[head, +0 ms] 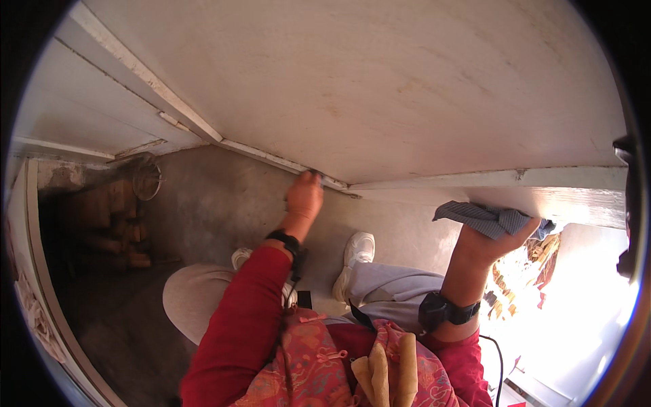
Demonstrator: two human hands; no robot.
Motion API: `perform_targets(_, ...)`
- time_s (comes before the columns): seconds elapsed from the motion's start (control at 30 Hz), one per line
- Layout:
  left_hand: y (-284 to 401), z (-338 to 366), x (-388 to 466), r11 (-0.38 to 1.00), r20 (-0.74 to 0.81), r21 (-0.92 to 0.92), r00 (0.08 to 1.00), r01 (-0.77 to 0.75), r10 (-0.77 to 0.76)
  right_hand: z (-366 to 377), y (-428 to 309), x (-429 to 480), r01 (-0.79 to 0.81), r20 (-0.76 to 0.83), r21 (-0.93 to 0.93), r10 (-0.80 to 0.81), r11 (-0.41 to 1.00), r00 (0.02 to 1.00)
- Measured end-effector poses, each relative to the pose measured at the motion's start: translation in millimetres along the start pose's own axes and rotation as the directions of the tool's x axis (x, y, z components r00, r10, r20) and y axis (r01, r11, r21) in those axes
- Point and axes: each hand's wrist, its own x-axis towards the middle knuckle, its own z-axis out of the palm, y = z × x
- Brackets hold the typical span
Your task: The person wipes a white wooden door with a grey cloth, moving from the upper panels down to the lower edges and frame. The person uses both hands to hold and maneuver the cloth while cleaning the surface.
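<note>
In front of me is a large white-painted door [407,91] with brown smudges, a raised rail [508,178] running along its lower part. My left hand [305,196] is bent closed against the narrow white strip [269,158] at the panel's bottom. Something small and dark shows by its fingertips, but whether it is held is unclear. Bunched in my right hand [496,245] is a grey striped cloth [478,217], pressed up by the rail near the door's right side. The fingers behind the cloth are partly hidden.
Stacked wood pieces [122,208] lie in shadow at left, near a round wire-like hoop [147,181]. Dark hardware [626,152] juts from the right edge. Dry straw-like scraps [524,274] lie in bright light. A black cable [501,361] hangs beside my right sleeve.
</note>
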Motion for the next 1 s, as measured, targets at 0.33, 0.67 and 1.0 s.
perform_targets(0.33, 41, 26, 3, 0.982, 0.184, 0.026, 0.967, -0.186, 0.178, -5, 7, 8, 0.103, 0.036, -0.069, -0.100, 0.992, 0.994)
perform_targets(0.67, -45, -17, 8, 0.999, -0.028, 0.033, 0.999, 0.043, -0.042, 4, -10, 7, -0.269, -0.112, 0.171, 0.290, 0.948, 0.950)
perform_targets(1.0, -159, -74, 44, 0.897, -0.206, 0.112, 0.893, 0.428, -0.401, 8, -5, 28, -0.435, -0.138, 0.577, 0.608, 0.691, 0.782)
